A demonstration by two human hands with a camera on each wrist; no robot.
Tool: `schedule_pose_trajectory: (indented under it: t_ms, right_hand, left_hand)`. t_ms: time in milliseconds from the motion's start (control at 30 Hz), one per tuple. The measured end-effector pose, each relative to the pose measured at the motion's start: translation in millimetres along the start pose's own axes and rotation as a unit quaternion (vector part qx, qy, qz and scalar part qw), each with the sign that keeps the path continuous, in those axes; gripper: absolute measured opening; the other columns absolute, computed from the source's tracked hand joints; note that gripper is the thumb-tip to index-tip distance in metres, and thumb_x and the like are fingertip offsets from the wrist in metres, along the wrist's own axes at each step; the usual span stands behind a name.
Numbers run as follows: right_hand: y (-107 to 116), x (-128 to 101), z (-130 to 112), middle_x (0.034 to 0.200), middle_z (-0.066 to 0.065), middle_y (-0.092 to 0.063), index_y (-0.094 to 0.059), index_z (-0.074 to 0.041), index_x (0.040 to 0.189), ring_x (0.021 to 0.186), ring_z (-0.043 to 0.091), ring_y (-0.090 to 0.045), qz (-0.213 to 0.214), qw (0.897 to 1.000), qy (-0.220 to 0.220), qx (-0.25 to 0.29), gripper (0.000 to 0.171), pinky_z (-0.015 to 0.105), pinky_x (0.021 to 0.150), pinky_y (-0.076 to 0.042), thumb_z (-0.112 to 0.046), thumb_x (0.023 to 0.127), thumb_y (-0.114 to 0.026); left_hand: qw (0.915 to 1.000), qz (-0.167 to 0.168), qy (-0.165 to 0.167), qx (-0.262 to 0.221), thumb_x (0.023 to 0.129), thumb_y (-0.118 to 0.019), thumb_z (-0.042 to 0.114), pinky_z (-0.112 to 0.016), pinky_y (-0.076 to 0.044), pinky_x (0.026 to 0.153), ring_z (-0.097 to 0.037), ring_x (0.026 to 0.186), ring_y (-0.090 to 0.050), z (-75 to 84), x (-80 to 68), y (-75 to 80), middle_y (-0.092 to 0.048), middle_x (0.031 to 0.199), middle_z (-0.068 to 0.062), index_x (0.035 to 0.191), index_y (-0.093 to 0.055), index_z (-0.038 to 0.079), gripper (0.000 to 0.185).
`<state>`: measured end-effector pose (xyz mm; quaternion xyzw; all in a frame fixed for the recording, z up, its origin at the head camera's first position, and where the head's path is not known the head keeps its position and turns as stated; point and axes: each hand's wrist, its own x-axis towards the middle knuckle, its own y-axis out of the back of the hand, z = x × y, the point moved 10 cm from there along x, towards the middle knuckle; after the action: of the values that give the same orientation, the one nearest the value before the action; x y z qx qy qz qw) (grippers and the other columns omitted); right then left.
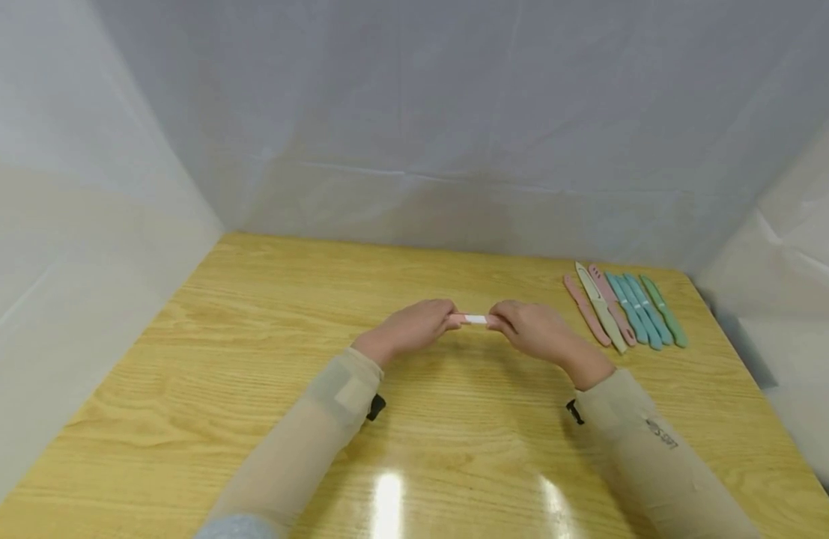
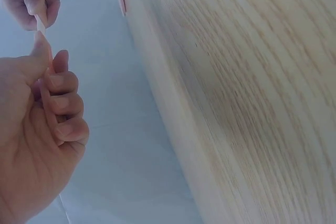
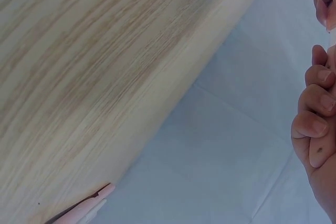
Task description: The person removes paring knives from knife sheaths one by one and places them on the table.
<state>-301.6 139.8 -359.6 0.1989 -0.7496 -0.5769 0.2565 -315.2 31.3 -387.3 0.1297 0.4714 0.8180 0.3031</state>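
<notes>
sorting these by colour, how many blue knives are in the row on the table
2 blue knives, lying side by side near the right end of the row, between a pink knife and the green knife. None looks hidden.

Bright even overhead light, glare patches on table (image 1: 185, 389), soft wrist views.

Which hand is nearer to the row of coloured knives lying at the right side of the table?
Right. The right hand is beside the row of knives, just to its left. The left hand is farther away, beyond the pink knife both hands hold.
</notes>
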Motion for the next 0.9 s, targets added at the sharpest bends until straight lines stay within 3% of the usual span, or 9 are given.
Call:
schedule_pose_trajectory:
  t_ms: [900]
  right_hand:
    - [2.3, -0.9, 3.3, 0.075, -0.002, -0.06, -0.066, -0.008, 0.101, 0.054, 0.006, -0.041, -0.001, 1.0, -0.005, 0.004, 0.02, 0.025, 0.053, -0.037, -0.025, 0.099, -0.055]
  left_hand:
    - [0.9999, -0.007, 0.006, 0.012, 0.104, -0.04, 0.036, -0.029, -0.042, 0.071, -0.014, 0.074, -0.046, -2.8, 2.5, 1.8, -0.062, 0.098, -0.008, 0.119, -0.057, 0.009, 0.036]
